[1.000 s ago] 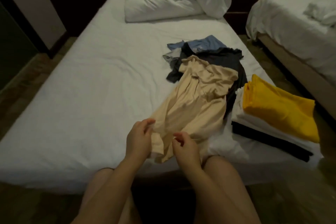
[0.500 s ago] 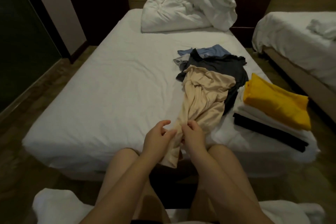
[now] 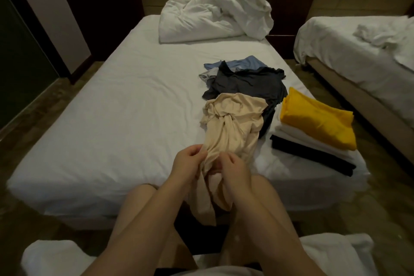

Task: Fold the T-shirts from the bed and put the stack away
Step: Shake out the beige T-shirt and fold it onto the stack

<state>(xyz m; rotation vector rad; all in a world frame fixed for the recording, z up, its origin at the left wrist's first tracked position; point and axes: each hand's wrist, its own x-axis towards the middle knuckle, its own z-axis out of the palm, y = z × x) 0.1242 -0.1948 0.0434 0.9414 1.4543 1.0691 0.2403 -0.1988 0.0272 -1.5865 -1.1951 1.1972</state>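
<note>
Both hands gripped the beige T-shirt (image 3: 233, 123) at the near edge of the bed (image 3: 116, 119): the left hand (image 3: 187, 164) and the right hand (image 3: 236, 169) each had fingers curled into the bunched cloth, which trailed off the mattress. Beyond it lay a dark T-shirt (image 3: 246, 84) over a blue one (image 3: 244, 65). To the right sat the folded stack (image 3: 313, 139), yellow on top.

Your left hand (image 3: 187, 161) and right hand (image 3: 235, 170) cover the bunched middle of the beige shirt (image 3: 233, 123). The dark shirt (image 3: 246, 83) hides most of the blue shirt (image 3: 244, 65) near the bed's (image 3: 112, 119) right edge. Of the stack (image 3: 313, 155) beneath the yellow shirt (image 3: 318, 123), only edges show.
</note>
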